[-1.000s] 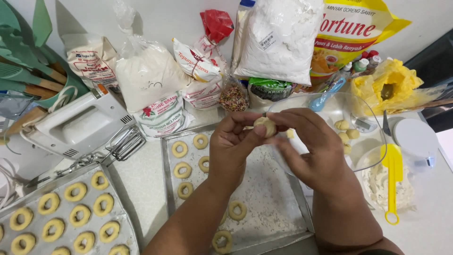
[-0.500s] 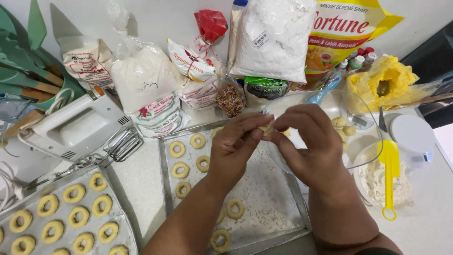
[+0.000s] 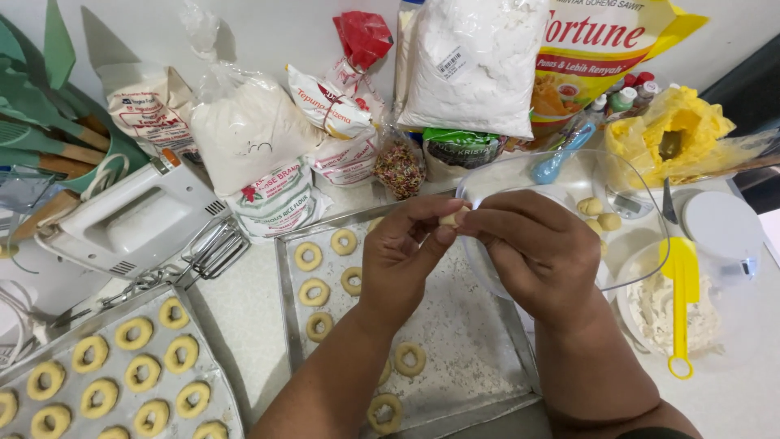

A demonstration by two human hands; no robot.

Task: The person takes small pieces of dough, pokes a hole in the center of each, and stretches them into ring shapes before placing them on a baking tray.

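Observation:
A small pale lump of dough is pinched between the fingertips of my left hand and my right hand. Both hands hover above a floured metal baking tray that carries several ring-shaped dough pieces. Just behind my hands stands a clear glass bowl with a few dough balls in it.
A second tray at the lower left holds several dough rings. A white hand mixer lies at the left. Bags of flour, a packet of sprinkles and a yellow bag line the back. A yellow spatula rests in a bowl at the right.
My fingers have closed further around the dough, which now shows less between them. The hands stay over the same tray.

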